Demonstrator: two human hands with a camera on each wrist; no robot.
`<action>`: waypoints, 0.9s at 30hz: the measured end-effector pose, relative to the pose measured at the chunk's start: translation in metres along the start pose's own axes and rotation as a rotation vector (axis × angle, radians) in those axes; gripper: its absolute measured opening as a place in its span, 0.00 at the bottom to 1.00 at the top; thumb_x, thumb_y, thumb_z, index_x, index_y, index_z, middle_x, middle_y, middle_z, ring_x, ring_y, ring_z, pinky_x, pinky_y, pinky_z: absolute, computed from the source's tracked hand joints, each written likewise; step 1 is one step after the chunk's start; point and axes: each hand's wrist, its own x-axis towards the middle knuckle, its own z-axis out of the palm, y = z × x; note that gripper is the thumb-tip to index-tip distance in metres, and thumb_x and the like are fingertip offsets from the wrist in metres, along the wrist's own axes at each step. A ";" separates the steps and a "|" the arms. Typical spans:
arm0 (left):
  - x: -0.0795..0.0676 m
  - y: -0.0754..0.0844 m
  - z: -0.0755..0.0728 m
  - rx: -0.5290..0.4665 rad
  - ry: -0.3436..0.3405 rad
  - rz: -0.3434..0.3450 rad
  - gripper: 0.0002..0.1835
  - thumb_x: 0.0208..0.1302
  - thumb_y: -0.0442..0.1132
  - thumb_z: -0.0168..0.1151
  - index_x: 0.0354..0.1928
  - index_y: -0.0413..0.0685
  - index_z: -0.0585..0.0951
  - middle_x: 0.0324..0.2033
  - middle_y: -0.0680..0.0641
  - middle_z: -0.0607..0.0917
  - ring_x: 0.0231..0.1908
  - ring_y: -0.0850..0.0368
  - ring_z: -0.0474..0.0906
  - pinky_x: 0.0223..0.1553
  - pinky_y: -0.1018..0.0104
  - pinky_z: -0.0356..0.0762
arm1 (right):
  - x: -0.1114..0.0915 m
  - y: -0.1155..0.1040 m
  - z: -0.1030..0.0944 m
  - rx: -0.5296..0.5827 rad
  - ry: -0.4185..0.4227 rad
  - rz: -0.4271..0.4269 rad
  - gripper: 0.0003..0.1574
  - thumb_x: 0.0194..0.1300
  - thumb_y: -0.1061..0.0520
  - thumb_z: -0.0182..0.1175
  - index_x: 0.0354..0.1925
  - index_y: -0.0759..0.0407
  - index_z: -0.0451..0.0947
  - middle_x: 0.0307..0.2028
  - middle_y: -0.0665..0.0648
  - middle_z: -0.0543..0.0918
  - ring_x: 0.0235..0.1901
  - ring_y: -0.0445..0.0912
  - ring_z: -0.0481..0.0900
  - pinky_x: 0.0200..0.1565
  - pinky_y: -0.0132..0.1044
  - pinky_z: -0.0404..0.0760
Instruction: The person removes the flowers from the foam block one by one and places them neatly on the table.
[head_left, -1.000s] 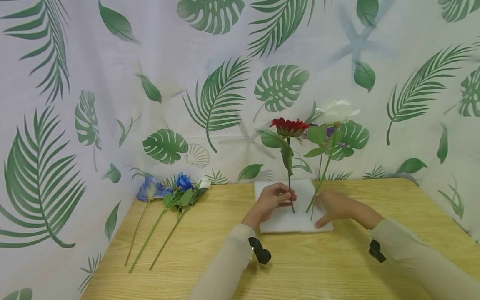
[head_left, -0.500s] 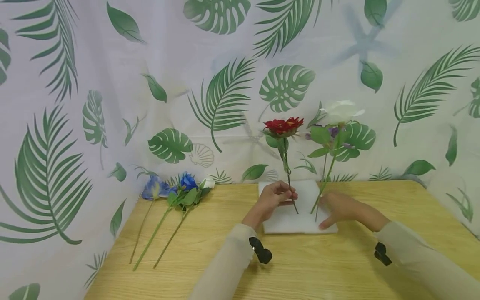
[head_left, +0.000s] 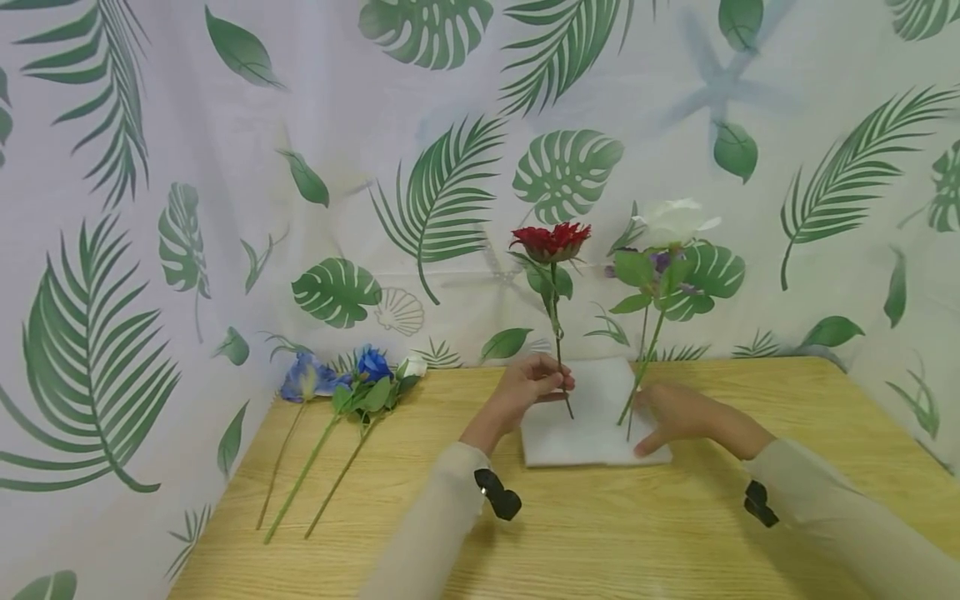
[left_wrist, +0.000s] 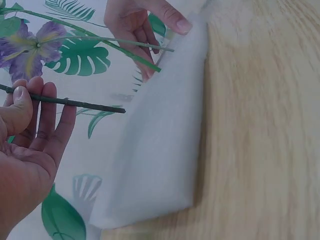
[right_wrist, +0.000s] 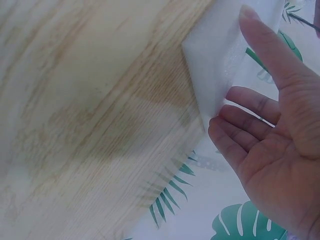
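Note:
My left hand (head_left: 521,392) pinches the dark stem (left_wrist: 85,104) of a red flower (head_left: 552,242) between thumb and fingertips. That flower stands nearly upright, its stem's lower end close over a white foam block (head_left: 577,437). Two other flowers, a white rose (head_left: 675,221) and a purple one (left_wrist: 36,47), stand tilted with their stem ends at the block's right part. My right hand (head_left: 678,412) touches the block at its right side. In the right wrist view its thumb (right_wrist: 270,47) lies on the foam and the loosely extended fingers (right_wrist: 250,127) meet the side edge.
On the wooden table (head_left: 600,533), at the left, lie a pale blue flower (head_left: 303,377), a deep blue rose (head_left: 372,364) and a white flower (head_left: 414,365), stems toward the front. A leaf-printed curtain (head_left: 450,200) hangs right behind the table.
My left hand has shifted left with the red flower, whose head has swung from right-leaning to slightly left and a little higher. The right hand keeps its place on the foam block.

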 end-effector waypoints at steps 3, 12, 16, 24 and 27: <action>-0.004 0.006 -0.010 0.031 -0.014 0.011 0.07 0.72 0.25 0.56 0.48 0.27 0.78 0.42 0.41 0.86 0.41 0.59 0.85 0.55 0.53 0.86 | 0.000 0.002 0.001 0.001 0.004 -0.002 0.47 0.42 0.40 0.83 0.47 0.75 0.83 0.46 0.71 0.87 0.48 0.65 0.84 0.53 0.58 0.83; -0.021 0.032 -0.049 0.141 -0.021 0.045 0.07 0.72 0.27 0.58 0.48 0.31 0.79 0.45 0.41 0.87 0.43 0.58 0.86 0.56 0.52 0.85 | 0.001 0.002 0.002 0.003 0.001 -0.004 0.47 0.42 0.39 0.83 0.46 0.76 0.83 0.45 0.71 0.87 0.46 0.63 0.85 0.52 0.56 0.85; -0.032 0.046 -0.066 0.199 0.013 0.037 0.09 0.73 0.28 0.58 0.49 0.29 0.81 0.47 0.34 0.86 0.45 0.54 0.87 0.55 0.51 0.86 | 0.002 0.003 0.001 -0.005 -0.007 0.002 0.47 0.43 0.39 0.82 0.47 0.76 0.83 0.46 0.71 0.87 0.47 0.64 0.84 0.52 0.57 0.84; -0.055 0.064 -0.101 0.306 0.053 0.042 0.12 0.74 0.31 0.59 0.53 0.29 0.82 0.48 0.29 0.85 0.44 0.52 0.87 0.53 0.51 0.87 | 0.001 -0.001 -0.002 -0.008 -0.006 -0.005 0.46 0.43 0.41 0.83 0.47 0.77 0.83 0.45 0.72 0.87 0.47 0.65 0.84 0.52 0.57 0.84; -0.063 0.068 -0.113 0.325 0.079 0.040 0.13 0.73 0.31 0.60 0.53 0.29 0.82 0.45 0.35 0.87 0.48 0.44 0.86 0.53 0.50 0.87 | 0.001 -0.002 -0.002 -0.004 -0.003 -0.007 0.45 0.42 0.42 0.83 0.46 0.76 0.83 0.45 0.72 0.87 0.46 0.64 0.85 0.51 0.56 0.85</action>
